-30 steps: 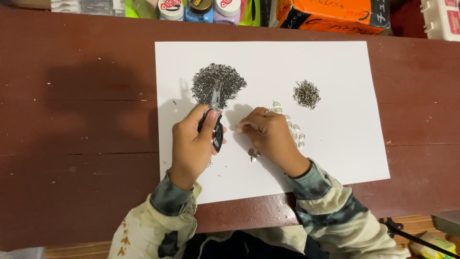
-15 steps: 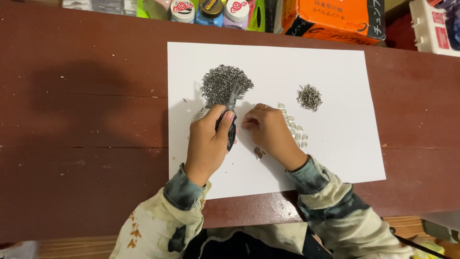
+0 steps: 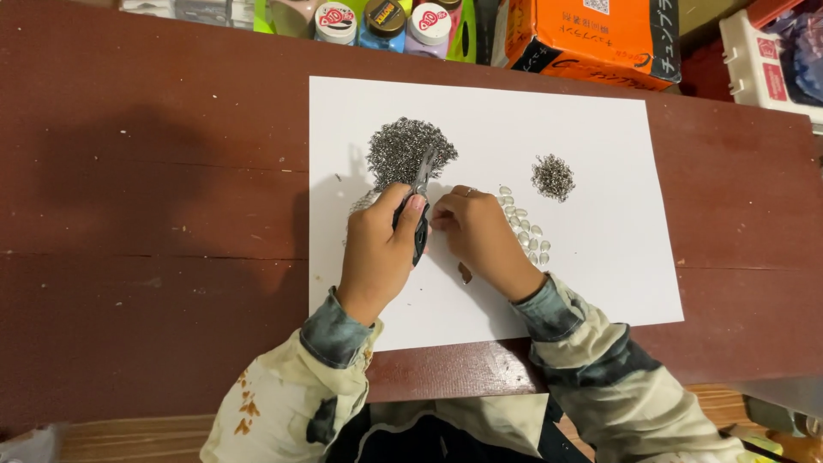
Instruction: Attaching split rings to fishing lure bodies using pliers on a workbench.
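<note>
**Pliers at work over a heap of metal rings**

Two hands meet at the middle of one white sheet (image 3: 600, 257) spread on a dark red bench (image 3: 154, 257). The left hand (image 3: 377, 253) is clenched round the black handles of a single pair of pliers (image 3: 420, 206), whose tip points away from the person and reaches into the near edge of the large heap (image 3: 407, 150) of small grey metal rings. The right hand (image 3: 480, 240), just right of the pliers, has its fingers curled with the tips pinched together beside the tool; what they pinch is too small to tell.

Two ring heaps lie on the sheet: the large one at far centre, and a small heap (image 3: 553, 177) well to its right. Between the small heap and the right hand lies a cluster of clear drop-shaped beads (image 3: 525, 227), about a dozen, in loose rows. One small brown piece (image 3: 465, 273) lies just near of the right hand.

Along the far edge of the bench stand three lidded jars (image 3: 381, 21) and one orange box (image 3: 591, 39).
</note>
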